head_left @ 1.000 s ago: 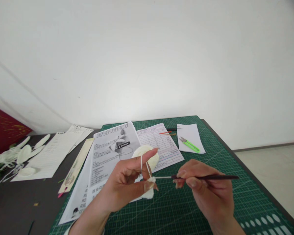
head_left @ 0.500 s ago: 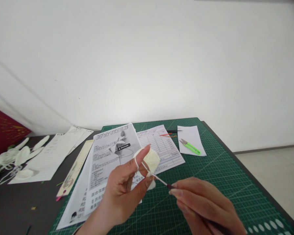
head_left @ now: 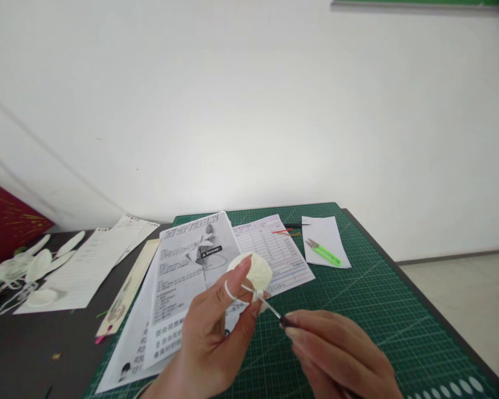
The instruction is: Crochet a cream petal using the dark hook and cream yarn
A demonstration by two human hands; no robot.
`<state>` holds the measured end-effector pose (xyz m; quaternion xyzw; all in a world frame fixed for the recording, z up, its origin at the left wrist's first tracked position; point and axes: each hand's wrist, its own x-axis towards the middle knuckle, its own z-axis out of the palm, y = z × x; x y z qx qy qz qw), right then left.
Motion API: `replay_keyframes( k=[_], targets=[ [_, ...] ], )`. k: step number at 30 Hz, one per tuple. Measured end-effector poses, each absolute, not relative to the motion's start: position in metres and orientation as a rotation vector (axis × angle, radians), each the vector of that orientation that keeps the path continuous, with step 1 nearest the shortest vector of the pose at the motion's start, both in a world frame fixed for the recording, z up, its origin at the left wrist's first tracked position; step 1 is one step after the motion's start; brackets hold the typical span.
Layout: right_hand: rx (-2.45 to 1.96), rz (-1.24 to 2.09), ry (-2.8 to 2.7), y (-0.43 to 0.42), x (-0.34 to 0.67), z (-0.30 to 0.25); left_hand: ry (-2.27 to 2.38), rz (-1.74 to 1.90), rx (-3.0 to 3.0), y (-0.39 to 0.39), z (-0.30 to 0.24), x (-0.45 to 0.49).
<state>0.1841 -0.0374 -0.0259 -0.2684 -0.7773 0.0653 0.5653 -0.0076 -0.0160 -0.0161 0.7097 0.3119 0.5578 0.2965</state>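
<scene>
My left hand (head_left: pixel 216 338) is raised over the green cutting mat (head_left: pixel 357 310). White yarn (head_left: pixel 237 289) loops round its forefinger, and thumb and finger pinch a small white crochet piece (head_left: pixel 256 295). A cream ball of yarn (head_left: pixel 253 270) lies on the papers just behind it. My right hand (head_left: pixel 341 357) is closed on a dark-handled crochet hook (head_left: pixel 276 313), whose metal tip points up-left into the crochet piece.
Printed instruction sheets (head_left: pixel 187 277) and a table form (head_left: pixel 270 252) lie on the mat. Green thread snips (head_left: pixel 323 251) rest on a white paper slip at the far right. White petal shapes and cord (head_left: pixel 29 266) lie at the far left. The table's right edge drops to the floor.
My right hand has turned and dropped, so the hook now slants up-left instead of lying level. The left hand has lowered slightly with the yarn.
</scene>
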Motion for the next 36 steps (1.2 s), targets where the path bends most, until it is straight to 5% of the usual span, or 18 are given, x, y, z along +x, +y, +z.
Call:
replay_keyframes(
  k=[7,23,36],
  targets=[
    [-0.570,0.489,-1.592,-0.029,0.175,-0.018,0.910,1.603,1.785,-0.017,-0.016,-0.002],
    [-0.541,-0.131,-1.956,-0.034,0.171,-0.036,0.732,1.510,0.858,-0.026,0.000,0.010],
    [-0.464,0.867,-1.460,-0.016,0.166,-0.032,0.749,1.461,0.864,-0.024,0.006,0.003]
  ],
)
